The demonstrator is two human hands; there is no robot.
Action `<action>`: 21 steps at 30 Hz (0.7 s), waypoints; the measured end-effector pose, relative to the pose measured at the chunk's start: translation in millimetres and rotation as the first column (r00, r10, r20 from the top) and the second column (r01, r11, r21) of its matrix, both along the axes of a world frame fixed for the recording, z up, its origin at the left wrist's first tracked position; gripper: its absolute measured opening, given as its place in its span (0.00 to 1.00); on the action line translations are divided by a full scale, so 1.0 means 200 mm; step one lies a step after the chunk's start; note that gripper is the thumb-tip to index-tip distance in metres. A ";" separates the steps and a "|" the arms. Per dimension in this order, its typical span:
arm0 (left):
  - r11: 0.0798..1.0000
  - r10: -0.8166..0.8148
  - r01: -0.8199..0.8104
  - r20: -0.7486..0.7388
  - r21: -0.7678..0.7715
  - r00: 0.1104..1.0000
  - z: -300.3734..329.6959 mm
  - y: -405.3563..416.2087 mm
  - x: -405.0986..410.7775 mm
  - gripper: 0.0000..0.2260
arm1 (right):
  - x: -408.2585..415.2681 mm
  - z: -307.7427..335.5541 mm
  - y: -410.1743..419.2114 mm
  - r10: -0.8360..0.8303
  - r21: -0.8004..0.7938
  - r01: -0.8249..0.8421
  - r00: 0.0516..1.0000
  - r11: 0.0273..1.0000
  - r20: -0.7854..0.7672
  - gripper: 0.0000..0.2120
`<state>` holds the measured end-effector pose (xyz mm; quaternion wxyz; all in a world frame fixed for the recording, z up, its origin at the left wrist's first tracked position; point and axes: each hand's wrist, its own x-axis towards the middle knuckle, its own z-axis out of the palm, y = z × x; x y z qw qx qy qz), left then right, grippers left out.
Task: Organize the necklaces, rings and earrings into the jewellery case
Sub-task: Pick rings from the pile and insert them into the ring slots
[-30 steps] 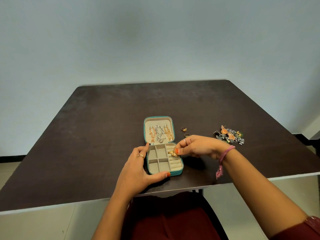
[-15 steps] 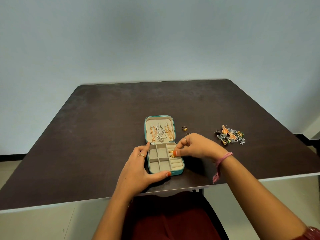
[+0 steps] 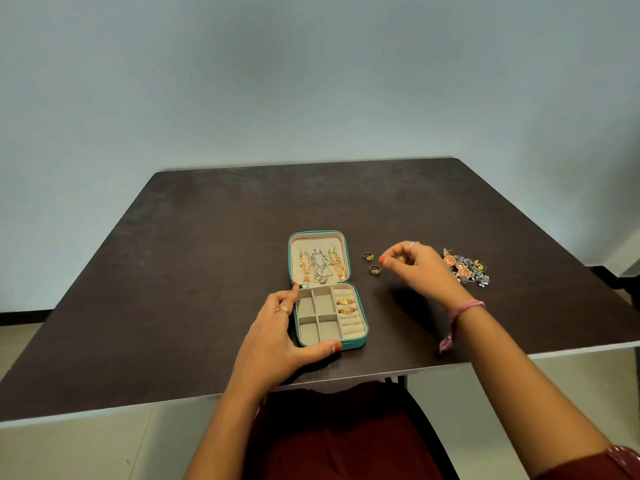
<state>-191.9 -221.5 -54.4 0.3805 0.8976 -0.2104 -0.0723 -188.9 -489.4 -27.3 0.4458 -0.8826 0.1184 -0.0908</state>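
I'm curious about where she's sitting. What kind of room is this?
Probably a plain room indoors, at home or in an office; it's hard to say which. There is a dark table against a bare pale blue wall, a tiled floor, and a small teal jewellery case open on the table.

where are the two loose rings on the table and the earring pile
far ring [image 3: 367, 255], head view, on its band, right of the case lid
near ring [image 3: 374, 269], head view, on its top, just below the right hand's fingertips
earring pile [image 3: 467, 269], head view, on the middle of the cluster, behind the right hand
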 end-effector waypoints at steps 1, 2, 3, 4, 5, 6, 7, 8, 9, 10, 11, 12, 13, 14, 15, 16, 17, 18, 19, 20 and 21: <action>1.000 0.000 0.000 -0.003 0.001 1.000 0.00 0.00 0.00 0.51 | 0.01 -0.02 -0.03 -0.014 -0.050 0.015 1.000 0.999 0.007 0.02; 1.000 0.000 0.000 -0.005 0.001 1.000 0.00 0.00 0.00 0.51 | 0.02 -0.05 -0.05 -0.006 -0.090 0.006 1.000 0.996 -0.006 0.03; 1.000 -0.001 0.001 -0.007 0.002 1.000 0.00 0.00 0.00 0.51 | 0.02 -0.07 -0.07 0.016 -0.125 -0.019 1.000 0.992 -0.024 0.05; 1.000 -0.002 0.002 -0.008 0.003 1.000 0.00 0.00 0.01 0.51 | 0.02 -0.09 -0.08 0.036 -0.162 -0.041 0.999 0.986 -0.032 0.06; 1.000 -0.002 0.002 -0.011 0.004 1.000 0.00 0.00 0.01 0.51 | 0.02 -0.11 -0.09 0.050 -0.194 -0.053 0.998 0.979 -0.023 0.08; 1.000 -0.001 0.001 -0.013 0.005 1.000 0.00 0.00 0.01 0.51 | 0.01 -0.12 -0.09 0.056 -0.212 -0.055 0.998 0.976 -0.001 0.09; 1.000 0.001 -0.001 -0.013 0.006 1.000 0.00 0.00 0.01 0.52 | 0.00 -0.13 -0.09 0.058 -0.220 -0.053 0.998 0.974 0.018 0.09; 1.000 0.002 -0.001 -0.013 0.008 1.000 0.00 0.00 0.01 0.52 | 0.00 -0.13 -0.08 0.063 -0.230 -0.054 0.997 0.972 0.033 0.09; 1.000 0.002 -0.001 -0.013 0.009 1.000 -0.01 0.00 0.01 0.52 | 0.00 -0.14 -0.08 0.068 -0.247 -0.056 0.997 0.967 0.041 0.09; 1.000 0.001 -0.001 -0.015 0.009 1.000 -0.01 0.00 0.01 0.52 | -0.01 -0.14 -0.07 0.074 -0.263 -0.059 0.996 0.963 0.048 0.09; 1.000 0.001 -0.001 -0.018 0.007 1.000 -0.01 0.00 0.01 0.52 | -0.01 -0.14 -0.06 0.078 -0.277 -0.060 0.996 0.959 0.053 0.09; 1.000 0.001 -0.001 -0.021 0.004 1.000 -0.01 0.00 0.00 0.52 | -0.01 -0.14 -0.06 0.079 -0.287 -0.059 0.995 0.956 0.057 0.09; 1.000 0.001 -0.001 -0.023 0.001 1.000 0.00 0.00 0.00 0.52 | -0.01 -0.14 -0.06 0.076 -0.295 -0.056 0.995 0.954 0.057 0.09; 1.000 0.000 0.000 -0.024 0.001 1.000 0.00 0.00 0.00 0.52 | -0.01 -0.14 -0.06 0.073 -0.302 -0.052 0.996 0.952 0.057 0.09; 1.000 0.001 -0.001 -0.025 0.001 1.000 0.00 0.00 0.00 0.52 | 0.00 -0.15 -0.06 0.069 -0.309 -0.048 0.996 0.950 0.056 0.09; 1.000 0.001 -0.001 -0.027 0.001 1.000 0.00 0.00 0.00 0.52 | 0.00 -0.15 -0.06 0.066 -0.315 -0.046 0.996 0.948 0.054 0.08; 1.000 0.003 -0.003 -0.028 0.000 1.000 0.00 0.00 0.00 0.52 | 0.00 -0.15 -0.06 0.064 -0.322 -0.045 0.997 0.946 0.051 0.08; 1.000 0.004 -0.004 -0.027 -0.001 1.000 0.00 -0.01 0.01 0.52 | 0.01 -0.14 -0.06 0.063 -0.331 -0.044 0.997 0.943 0.048 0.07; 1.000 0.004 -0.004 -0.026 -0.002 1.000 0.00 -0.01 0.01 0.52 | 0.01 -0.14 -0.05 0.062 -0.344 -0.045 0.997 0.938 0.039 0.07; 1.000 0.004 -0.004 -0.025 -0.003 1.000 0.00 -0.01 0.01 0.52 | 0.01 -0.13 -0.05 0.063 -0.359 -0.051 0.998 0.932 0.021 0.07; 1.000 0.004 -0.005 -0.026 -0.004 1.000 0.00 -0.01 0.01 0.52 | 0.02 -0.13 -0.04 0.066 -0.375 -0.064 0.998 0.925 -0.008 0.07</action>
